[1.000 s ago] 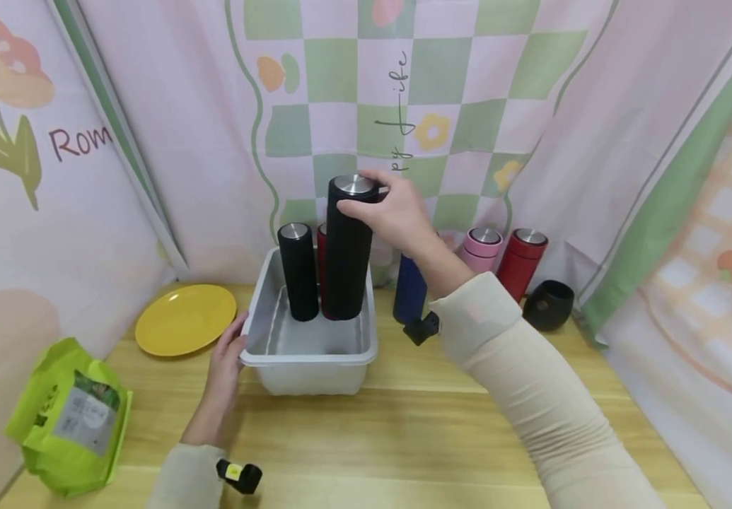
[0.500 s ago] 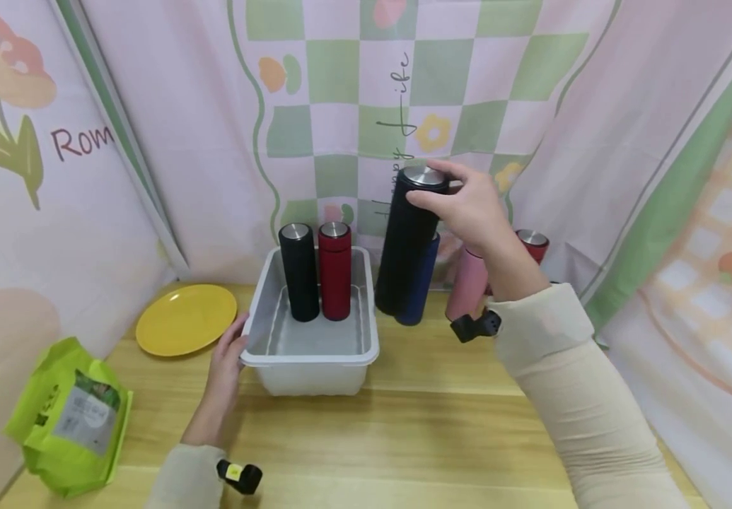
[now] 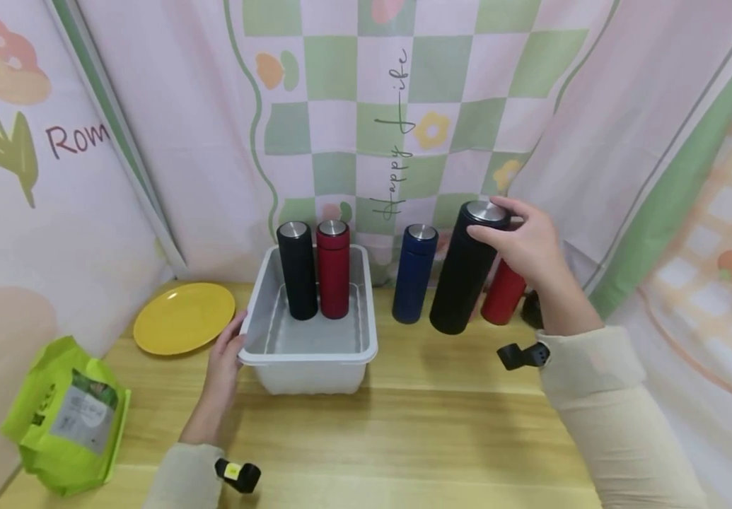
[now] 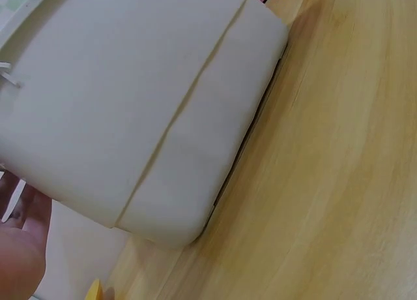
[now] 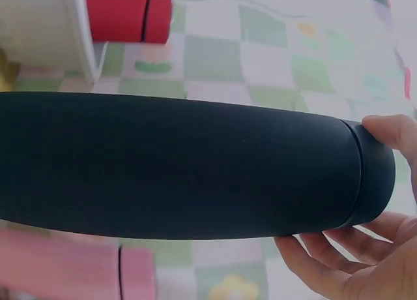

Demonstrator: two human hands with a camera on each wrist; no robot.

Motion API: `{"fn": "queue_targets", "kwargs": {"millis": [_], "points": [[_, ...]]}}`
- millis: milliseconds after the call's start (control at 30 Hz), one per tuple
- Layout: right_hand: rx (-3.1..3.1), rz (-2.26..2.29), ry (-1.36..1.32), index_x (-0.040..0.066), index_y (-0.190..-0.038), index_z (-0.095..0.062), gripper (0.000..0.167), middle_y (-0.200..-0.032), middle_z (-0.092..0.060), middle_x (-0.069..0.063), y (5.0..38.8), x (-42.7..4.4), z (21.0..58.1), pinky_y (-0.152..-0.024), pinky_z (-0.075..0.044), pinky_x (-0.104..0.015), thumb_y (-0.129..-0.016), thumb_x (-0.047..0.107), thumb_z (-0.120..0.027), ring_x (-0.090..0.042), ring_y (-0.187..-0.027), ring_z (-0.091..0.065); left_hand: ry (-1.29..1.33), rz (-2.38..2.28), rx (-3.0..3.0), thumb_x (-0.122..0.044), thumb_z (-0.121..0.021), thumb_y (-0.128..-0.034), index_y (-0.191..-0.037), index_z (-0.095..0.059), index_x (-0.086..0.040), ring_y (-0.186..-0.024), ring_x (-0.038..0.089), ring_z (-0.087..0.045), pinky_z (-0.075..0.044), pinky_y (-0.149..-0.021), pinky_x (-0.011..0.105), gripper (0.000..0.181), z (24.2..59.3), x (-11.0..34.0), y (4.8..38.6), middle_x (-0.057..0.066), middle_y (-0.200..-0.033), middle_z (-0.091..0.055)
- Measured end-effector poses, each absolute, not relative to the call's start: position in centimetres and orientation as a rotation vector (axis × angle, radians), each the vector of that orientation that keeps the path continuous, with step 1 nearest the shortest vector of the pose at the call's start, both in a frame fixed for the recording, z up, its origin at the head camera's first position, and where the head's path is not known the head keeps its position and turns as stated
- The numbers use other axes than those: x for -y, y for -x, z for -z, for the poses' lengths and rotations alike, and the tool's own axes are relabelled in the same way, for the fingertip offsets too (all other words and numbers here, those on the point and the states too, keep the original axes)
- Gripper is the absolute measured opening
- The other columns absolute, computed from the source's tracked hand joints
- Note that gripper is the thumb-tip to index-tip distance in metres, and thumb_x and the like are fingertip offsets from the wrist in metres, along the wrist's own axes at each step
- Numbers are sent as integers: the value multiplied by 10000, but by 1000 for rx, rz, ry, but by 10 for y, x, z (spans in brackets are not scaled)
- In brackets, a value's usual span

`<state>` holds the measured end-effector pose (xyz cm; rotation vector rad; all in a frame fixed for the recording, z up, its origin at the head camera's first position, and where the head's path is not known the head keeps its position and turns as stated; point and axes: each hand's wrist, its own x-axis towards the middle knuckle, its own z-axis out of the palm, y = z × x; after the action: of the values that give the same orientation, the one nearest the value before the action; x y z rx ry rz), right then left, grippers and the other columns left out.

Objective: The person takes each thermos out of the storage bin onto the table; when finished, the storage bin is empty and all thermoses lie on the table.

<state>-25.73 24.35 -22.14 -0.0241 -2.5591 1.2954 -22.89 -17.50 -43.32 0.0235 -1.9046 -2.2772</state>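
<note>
A tall black thermos bottle (image 3: 465, 276) with a silver lid top hangs tilted at the right of the table. My right hand (image 3: 525, 237) grips it round the lid, thumb on one side and fingers on the other, as the right wrist view shows. Whether its base touches the table I cannot tell. At the middle stands a white plastic bin (image 3: 315, 375), and my left hand (image 3: 224, 360) holds its left rim. Inside the bin, a slimmer black thermos (image 3: 298, 272) and a dark red thermos (image 3: 334, 272) stand upright side by side.
A blue thermos (image 3: 414, 276) stands right of the bin. Behind the held bottle are a red thermos (image 3: 503, 293), a mostly hidden pink thermos (image 5: 78, 264) and a dark cup (image 3: 532, 309). A yellow plate (image 3: 184, 318) and a green bag (image 3: 66, 417) lie left.
My right hand has carried the tall black thermos from above the bin to the right, past the blue thermos, and lowered it. My left hand has stayed at the bin's rim.
</note>
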Motion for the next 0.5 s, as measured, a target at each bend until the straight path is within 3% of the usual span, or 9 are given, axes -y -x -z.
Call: {"fn": "queue_targets", "kwargs": {"millis": [500], "points": [[2507,-1163,276,166,-1505,-401,821,-1448,-408,-237,265,-296,265,-992,-373,-528,-820,479,-729,-396,-1253,-422,-9,2273,1885,-89,-370,-1018,-1504,-319,-7,-1237,178,-395,-411,-955,267,495,436,174,229,125,-1528,-322]]}}
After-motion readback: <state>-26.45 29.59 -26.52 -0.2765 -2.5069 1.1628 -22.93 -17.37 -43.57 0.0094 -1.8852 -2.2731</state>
